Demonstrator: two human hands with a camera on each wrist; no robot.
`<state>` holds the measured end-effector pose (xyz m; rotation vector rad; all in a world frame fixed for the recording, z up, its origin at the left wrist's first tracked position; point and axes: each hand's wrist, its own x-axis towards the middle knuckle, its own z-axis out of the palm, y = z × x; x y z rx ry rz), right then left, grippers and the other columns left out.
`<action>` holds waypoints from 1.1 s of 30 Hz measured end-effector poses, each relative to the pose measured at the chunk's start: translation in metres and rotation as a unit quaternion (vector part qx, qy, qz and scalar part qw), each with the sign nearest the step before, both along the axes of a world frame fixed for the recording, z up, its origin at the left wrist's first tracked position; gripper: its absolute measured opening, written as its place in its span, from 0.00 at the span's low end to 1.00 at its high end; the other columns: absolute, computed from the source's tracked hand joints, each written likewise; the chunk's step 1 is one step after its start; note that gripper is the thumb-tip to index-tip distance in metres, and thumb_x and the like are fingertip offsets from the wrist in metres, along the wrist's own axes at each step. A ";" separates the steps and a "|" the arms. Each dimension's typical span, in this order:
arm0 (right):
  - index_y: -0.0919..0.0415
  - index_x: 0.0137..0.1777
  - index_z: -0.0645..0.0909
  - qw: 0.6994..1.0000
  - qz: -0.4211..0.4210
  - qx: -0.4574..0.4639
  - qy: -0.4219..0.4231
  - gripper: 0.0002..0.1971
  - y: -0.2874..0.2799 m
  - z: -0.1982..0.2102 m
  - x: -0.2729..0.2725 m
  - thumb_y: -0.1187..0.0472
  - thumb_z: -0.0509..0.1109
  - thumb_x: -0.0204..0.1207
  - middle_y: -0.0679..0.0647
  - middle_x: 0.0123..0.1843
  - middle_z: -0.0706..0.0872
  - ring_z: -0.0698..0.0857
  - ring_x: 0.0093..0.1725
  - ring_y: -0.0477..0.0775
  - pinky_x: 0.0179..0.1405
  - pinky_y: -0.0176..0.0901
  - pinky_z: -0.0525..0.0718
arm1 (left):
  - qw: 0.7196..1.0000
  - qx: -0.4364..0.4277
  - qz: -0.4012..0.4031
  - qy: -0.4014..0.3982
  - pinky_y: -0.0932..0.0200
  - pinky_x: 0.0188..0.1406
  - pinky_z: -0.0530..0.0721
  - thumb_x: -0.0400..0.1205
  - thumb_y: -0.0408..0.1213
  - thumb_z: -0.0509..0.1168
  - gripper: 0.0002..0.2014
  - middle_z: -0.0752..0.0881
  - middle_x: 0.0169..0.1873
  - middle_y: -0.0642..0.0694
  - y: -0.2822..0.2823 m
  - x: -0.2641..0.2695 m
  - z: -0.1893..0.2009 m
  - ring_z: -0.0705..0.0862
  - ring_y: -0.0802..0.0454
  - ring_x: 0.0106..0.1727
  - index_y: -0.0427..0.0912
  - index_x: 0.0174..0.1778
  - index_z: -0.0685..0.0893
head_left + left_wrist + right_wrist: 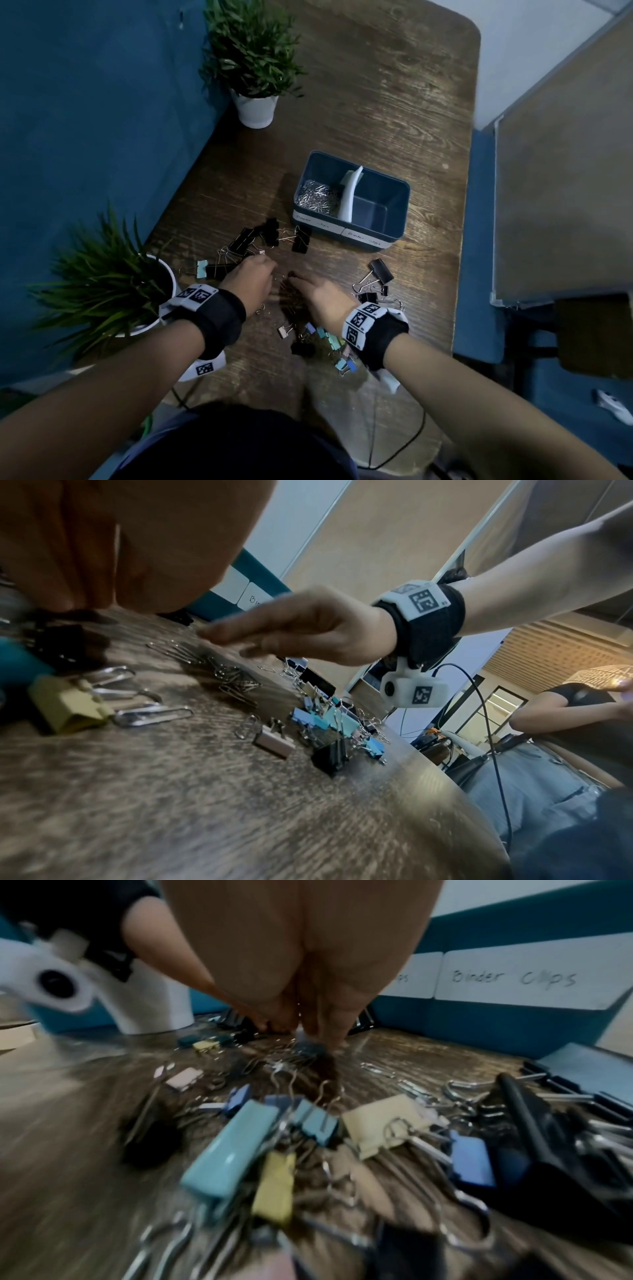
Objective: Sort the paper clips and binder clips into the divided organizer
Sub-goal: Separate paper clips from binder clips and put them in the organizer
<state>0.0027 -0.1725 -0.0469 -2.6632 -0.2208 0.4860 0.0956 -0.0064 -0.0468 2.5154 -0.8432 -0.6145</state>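
Observation:
The blue divided organizer (399, 209) stands mid-table. Its left compartment holds silver paper clips (317, 198); the right one, labelled "Binder Clips" (514, 978), looks bare. My right hand (298, 281) reaches forward with straight fingers, whose fingertips (329, 1037) touch a scatter of loose paper clips (232, 680) on the wood. My left hand (263, 263) is beside it, fingers bent down at the table next to black binder clips (270, 236); whether it holds anything is hidden. Coloured binder clips (329, 339) lie under my right wrist, with more black ones (378, 277) to its right.
Two potted plants stand along the left edge, one far (255, 109) and one near (157, 274), close to my left wrist. The table's right edge (459, 274) runs past the black clips. Another person (582, 718) sits beyond the table, and a cable hangs there.

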 end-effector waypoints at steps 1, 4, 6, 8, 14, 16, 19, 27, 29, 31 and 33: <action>0.60 0.81 0.65 1.000 -0.012 -0.008 -0.014 0.32 0.000 0.002 0.003 0.74 0.66 0.77 0.60 0.82 0.65 0.71 0.77 0.62 0.70 0.55 0.78 | 1.000 0.004 -0.006 0.002 0.47 0.63 0.79 0.80 0.30 0.60 0.15 0.80 0.62 0.43 0.000 -0.001 -0.002 0.77 0.46 0.64 0.38 0.64 0.80; 0.57 0.84 0.57 0.998 0.031 -0.034 0.032 0.37 0.005 0.005 0.011 0.75 0.66 0.77 0.56 0.86 0.57 0.60 0.83 0.59 0.78 0.54 0.69 | 0.999 0.019 -0.026 0.008 0.48 0.67 0.76 0.79 0.35 0.65 0.19 0.78 0.64 0.45 -0.001 -0.004 -0.006 0.74 0.47 0.67 0.41 0.67 0.78; 0.56 0.83 0.61 0.993 0.082 -0.022 0.085 0.38 0.005 0.005 0.008 0.78 0.65 0.75 0.57 0.85 0.59 0.59 0.84 0.58 0.79 0.55 0.66 | 0.998 0.025 -0.045 0.025 0.52 0.69 0.74 0.77 0.37 0.70 0.24 0.76 0.64 0.45 -0.002 -0.006 -0.008 0.73 0.48 0.68 0.39 0.69 0.76; 0.54 0.79 0.69 0.997 0.047 0.037 0.059 0.33 -0.004 0.011 -0.001 0.78 0.64 0.76 0.58 0.79 0.72 0.74 0.76 0.57 0.72 0.53 0.76 | 0.997 0.007 -0.055 0.056 0.57 0.68 0.75 0.74 0.36 0.74 0.28 0.76 0.63 0.44 -0.003 -0.010 -0.010 0.75 0.50 0.64 0.37 0.69 0.76; 0.60 0.72 0.75 0.981 -0.191 0.000 0.019 0.23 -0.052 0.018 -0.019 0.63 0.72 0.77 0.56 0.66 0.82 0.80 0.67 0.56 0.70 0.43 0.75 | 0.994 0.022 -0.087 0.058 0.56 0.64 0.78 0.70 0.34 0.76 0.32 0.73 0.55 0.46 -0.016 -0.019 -0.006 0.75 0.51 0.57 0.36 0.71 0.74; 0.60 0.70 0.76 0.980 -0.193 -0.015 0.053 0.24 -0.052 0.015 -0.020 0.63 0.75 0.74 0.56 0.64 0.82 0.80 0.65 0.56 0.66 0.39 0.74 | 0.994 0.024 -0.089 0.062 0.58 0.61 0.78 0.71 0.32 0.76 0.31 0.73 0.53 0.46 -0.024 -0.022 -0.004 0.75 0.51 0.53 0.36 0.70 0.75; 0.63 0.66 0.79 0.978 -0.204 -0.013 0.035 0.21 -0.034 0.010 -0.017 0.69 0.74 0.73 0.56 0.61 0.83 0.81 0.63 0.56 0.63 0.35 0.73 | 0.995 0.010 -0.071 0.076 0.56 0.54 0.81 0.73 0.27 0.73 0.24 0.73 0.49 0.46 -0.034 -0.024 0.001 0.77 0.51 0.47 0.37 0.66 0.78; 0.63 0.62 0.81 0.981 -0.186 0.050 0.001 0.21 -0.008 0.009 -0.007 0.65 0.78 0.69 0.55 0.56 0.82 0.82 0.57 0.56 0.61 0.48 0.82 | 0.992 -0.066 -0.003 0.110 0.75 0.46 0.76 0.71 0.24 0.73 0.24 0.72 0.49 0.49 -0.017 -0.024 0.005 0.76 0.57 0.47 0.36 0.64 0.80; 0.60 0.68 0.78 0.985 -0.168 0.041 0.021 0.29 -0.007 0.008 -0.008 0.61 0.81 0.67 0.54 0.60 0.79 0.79 0.61 0.56 0.65 0.49 0.79 | 0.987 -0.054 0.013 0.148 0.81 0.42 0.76 0.72 0.20 0.71 0.24 0.70 0.50 0.48 -0.013 -0.025 0.003 0.77 0.57 0.46 0.31 0.65 0.78; 0.59 0.71 0.76 0.986 -0.157 0.034 0.035 0.31 0.000 0.007 -0.007 0.64 0.80 0.68 0.54 0.65 0.79 0.77 0.65 0.56 0.69 0.49 0.77 | 0.985 -0.053 0.015 0.161 0.80 0.39 0.79 0.74 0.18 0.67 0.21 0.70 0.45 0.51 -0.017 -0.026 -0.002 0.79 0.58 0.42 0.28 0.64 0.77; 0.59 0.71 0.77 0.983 -0.175 0.041 0.025 0.28 0.008 0.004 -0.005 0.70 0.76 0.69 0.55 0.66 0.79 0.78 0.66 0.57 0.69 0.46 0.77 | 0.985 -0.055 0.017 0.162 0.76 0.31 0.79 0.80 0.22 0.61 0.15 0.70 0.39 0.55 -0.023 -0.027 -0.005 0.81 0.53 0.40 0.24 0.63 0.75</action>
